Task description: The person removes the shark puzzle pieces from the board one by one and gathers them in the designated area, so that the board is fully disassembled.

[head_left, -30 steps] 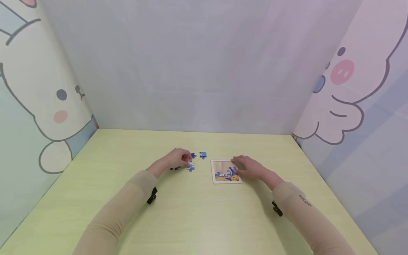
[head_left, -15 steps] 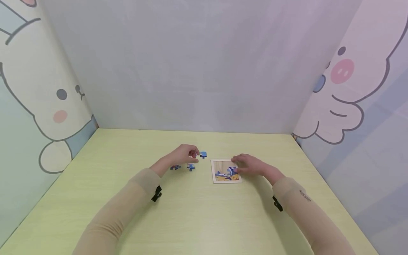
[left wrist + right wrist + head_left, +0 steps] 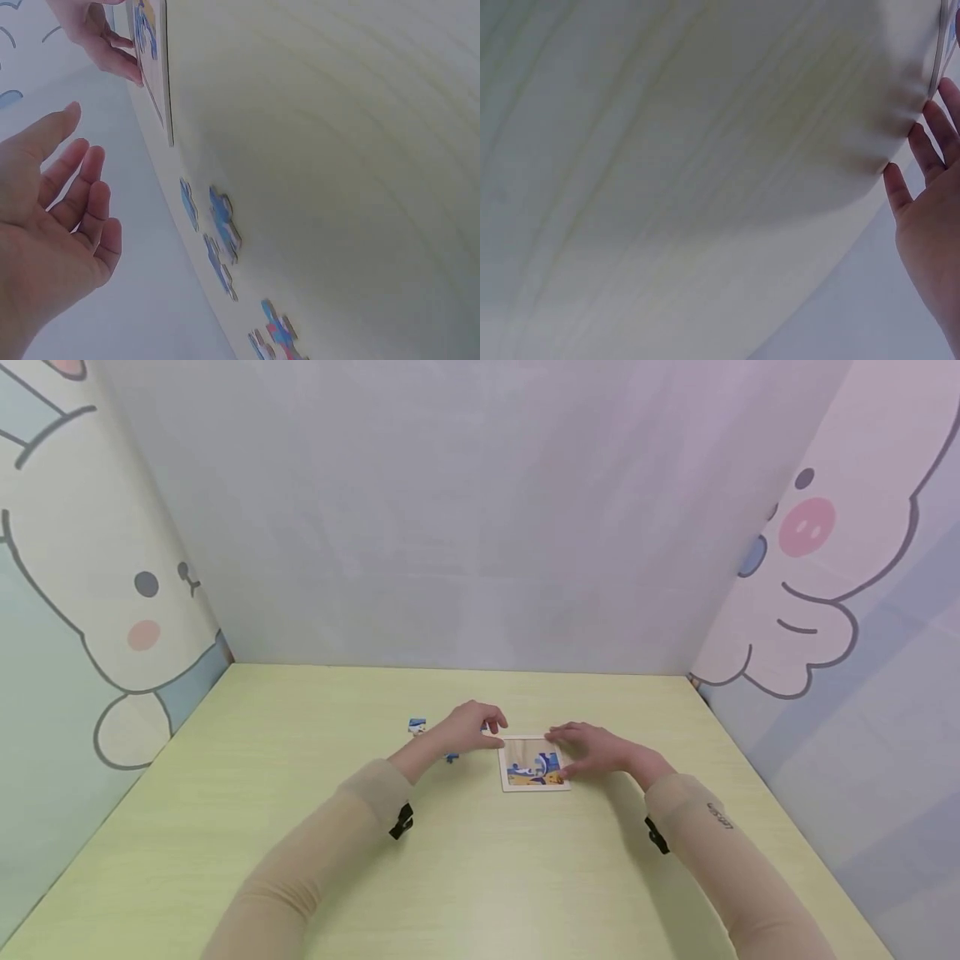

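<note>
A square puzzle tray with a pale rim lies on the table, its lower part filled with blue, white and yellow pieces and its upper part bare wood. Above the tray's left edge hovers my left hand; in the left wrist view its fingers are relaxed, with nothing between them and the thumb. My right hand rests along the tray's right side, fingers extended and fingertips at the rim. Loose jigsaw pieces lie below my left hand, partly hidden by it in the head view.
One loose piece lies farther left, behind the left forearm. The light wooden table runs back to a grey wall. Side panels with cartoon animals stand left and right.
My left hand has moved right, from over the loose pieces to the tray's left edge, uncovering a piece on the left. The right hand stays at the tray, nearly still.
</note>
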{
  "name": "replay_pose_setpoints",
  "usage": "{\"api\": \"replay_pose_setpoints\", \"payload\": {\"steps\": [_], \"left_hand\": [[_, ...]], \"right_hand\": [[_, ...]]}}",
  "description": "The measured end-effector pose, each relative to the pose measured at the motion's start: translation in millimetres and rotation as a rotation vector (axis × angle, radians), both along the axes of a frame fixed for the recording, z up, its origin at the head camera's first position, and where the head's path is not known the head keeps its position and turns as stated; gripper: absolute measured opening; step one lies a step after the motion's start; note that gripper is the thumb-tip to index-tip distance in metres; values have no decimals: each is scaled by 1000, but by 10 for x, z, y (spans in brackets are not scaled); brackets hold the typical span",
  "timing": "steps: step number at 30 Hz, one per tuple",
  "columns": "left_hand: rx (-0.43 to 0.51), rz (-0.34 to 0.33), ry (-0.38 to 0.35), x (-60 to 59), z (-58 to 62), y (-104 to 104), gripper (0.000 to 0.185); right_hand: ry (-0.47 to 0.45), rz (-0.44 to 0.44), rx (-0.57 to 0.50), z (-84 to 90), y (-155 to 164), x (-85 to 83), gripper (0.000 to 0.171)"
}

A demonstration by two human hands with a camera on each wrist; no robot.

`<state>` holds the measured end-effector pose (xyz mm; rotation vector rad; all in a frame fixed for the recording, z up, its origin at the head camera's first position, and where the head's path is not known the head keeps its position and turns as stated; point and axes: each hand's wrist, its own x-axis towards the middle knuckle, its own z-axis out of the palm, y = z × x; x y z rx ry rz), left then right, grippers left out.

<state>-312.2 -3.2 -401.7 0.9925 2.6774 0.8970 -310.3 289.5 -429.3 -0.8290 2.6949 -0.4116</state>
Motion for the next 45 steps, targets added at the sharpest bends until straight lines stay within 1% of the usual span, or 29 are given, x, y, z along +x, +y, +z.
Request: {"api": "replay_pose_setpoints", "payload": {"steps": [4,7,9,11,14,16,20,23,31,39,45], "left_hand": [[-2,-5,-3,42,-9,160,34],[-10,0,-9,69,-30,262,36],[-21,7,4,74,-71,317,37],[-35,21,-7,73,-115,367,39],[-66,41,-13,75,-175,437,43],[-94,43,-26,74,-212,476,47],[-174,16,-2,69,-280,540,51],[-219,-1,7,65,-312,584,51],[-288,-11,15,99,-296,647,55],[-305,6,-31,121,-268,680,52],[-314,13,-37,124,-271,693,52]], "right_hand": [[-5,6,-4,-4,19,11,80],[11,17,-5,-16,28,19,81],[26,24,-1,-31,28,21,81],[40,29,3,-44,27,20,81],[59,35,3,-55,24,24,81],[68,40,5,-58,22,26,81],[80,55,12,-60,25,21,81],[83,60,17,-59,29,18,81],[57,33,-4,-47,28,35,82],[32,13,-12,-36,16,54,84],[-11,-1,-15,10,-23,62,85]]}}
